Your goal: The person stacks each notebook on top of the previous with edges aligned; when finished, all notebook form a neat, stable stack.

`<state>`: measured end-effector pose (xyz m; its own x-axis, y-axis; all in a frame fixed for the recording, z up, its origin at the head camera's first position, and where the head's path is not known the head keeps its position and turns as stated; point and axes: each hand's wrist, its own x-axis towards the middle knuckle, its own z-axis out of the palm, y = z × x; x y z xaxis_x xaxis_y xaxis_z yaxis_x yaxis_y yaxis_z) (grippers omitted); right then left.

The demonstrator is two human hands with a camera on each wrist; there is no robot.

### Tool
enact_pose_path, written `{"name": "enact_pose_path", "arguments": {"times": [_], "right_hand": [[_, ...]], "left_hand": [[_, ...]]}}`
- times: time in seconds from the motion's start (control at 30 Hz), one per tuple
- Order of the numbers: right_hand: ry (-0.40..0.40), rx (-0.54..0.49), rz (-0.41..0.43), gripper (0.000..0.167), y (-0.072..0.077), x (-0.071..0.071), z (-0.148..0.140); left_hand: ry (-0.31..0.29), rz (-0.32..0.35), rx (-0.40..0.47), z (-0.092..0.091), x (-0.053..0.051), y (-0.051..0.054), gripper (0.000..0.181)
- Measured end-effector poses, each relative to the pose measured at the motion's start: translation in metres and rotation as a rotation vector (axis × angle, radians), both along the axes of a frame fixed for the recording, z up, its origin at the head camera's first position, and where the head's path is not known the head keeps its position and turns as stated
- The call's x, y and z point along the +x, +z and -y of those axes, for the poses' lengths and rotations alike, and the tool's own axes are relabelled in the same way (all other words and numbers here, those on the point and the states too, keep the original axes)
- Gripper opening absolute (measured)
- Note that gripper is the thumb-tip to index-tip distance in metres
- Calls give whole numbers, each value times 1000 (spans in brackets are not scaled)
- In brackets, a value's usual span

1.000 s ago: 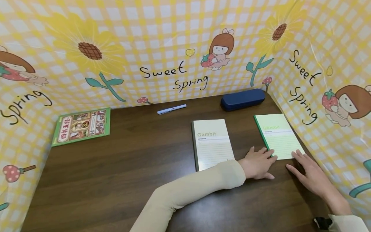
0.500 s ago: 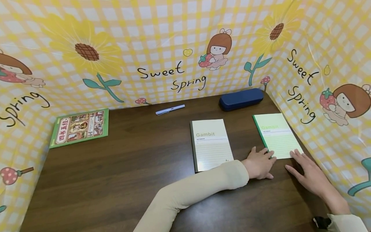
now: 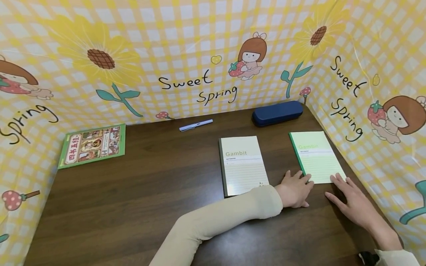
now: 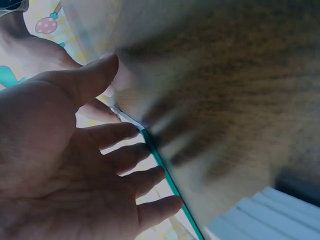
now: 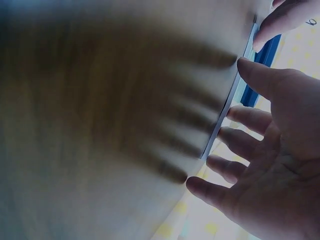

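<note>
A pale green notebook (image 3: 317, 157) with a green spine lies at the table's right side. My left hand (image 3: 294, 189) touches its lower left corner with spread, fairly straight fingers (image 4: 150, 212) along the green spine edge. At the lower right corner rests my right hand (image 3: 354, 203), its fingertips on the near edge and the thumb held apart. In the right wrist view, the fingers (image 5: 245, 142) are extended beside the notebook's thin edge (image 5: 227, 107). Left of it lies a beige notebook (image 3: 243, 162) with a dark spine, its lower right corner partly behind my left sleeve.
A dark blue case (image 3: 277, 113) lies at the back right of the brown table (image 3: 133, 207). A light purple pen (image 3: 196, 125) is near the back edge, and a green-bordered picture book (image 3: 93, 145) lies at the far left. Checked cloth walls (image 3: 186, 44) border the back and sides.
The green notebook has slid slightly to the left, and both hands have shifted with it. The beige notebook, case, pen and picture book stay in place.
</note>
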<state>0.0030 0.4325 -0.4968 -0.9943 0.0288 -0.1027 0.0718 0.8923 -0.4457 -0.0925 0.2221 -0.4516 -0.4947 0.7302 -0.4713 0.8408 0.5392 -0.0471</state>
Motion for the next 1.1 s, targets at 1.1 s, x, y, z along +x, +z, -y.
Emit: {"name": "enact_pose_path", "arguments": {"times": [1.1], "right_hand": [[18, -11, 54, 76, 3, 31, 39]], "left_hand": [[-12, -61, -26, 41, 37, -3, 74]]}}
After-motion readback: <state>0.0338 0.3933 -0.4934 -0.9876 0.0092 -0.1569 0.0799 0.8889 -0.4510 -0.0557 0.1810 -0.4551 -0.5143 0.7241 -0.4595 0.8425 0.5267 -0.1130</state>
